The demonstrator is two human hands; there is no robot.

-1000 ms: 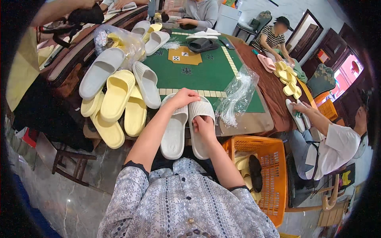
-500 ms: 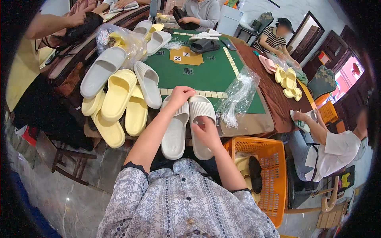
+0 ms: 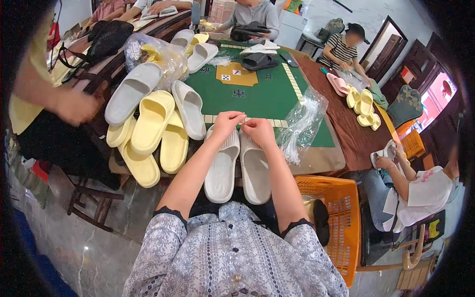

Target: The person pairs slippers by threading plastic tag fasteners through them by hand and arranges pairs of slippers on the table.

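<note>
Two pale grey slide slippers, a left one (image 3: 220, 175) and a right one (image 3: 256, 180), lie side by side at the table's near edge, their straps toward the mat. Over the straps, my left hand (image 3: 228, 123) pinches with fingertips near the inner gap. Close beside it, my right hand (image 3: 259, 131) is pinched too, covering part of the right strap. What the fingertips hold is too small to make out. A clear bag of thin white plastic strands (image 3: 303, 126) lies right of my hands.
Left of my arms are piled yellow slippers (image 3: 153, 121) and a larger grey slipper (image 3: 132, 94). A green mat (image 3: 237, 106) edged with pale tiles covers the table. An orange crate (image 3: 352, 213) with slippers stands low right. A co-worker's blurred hand (image 3: 76, 105) hangs at left; others sit around.
My right hand has come up out of the right slipper's opening to its strap, meeting my left hand. At left, a co-worker's arm has swung down nearer.
</note>
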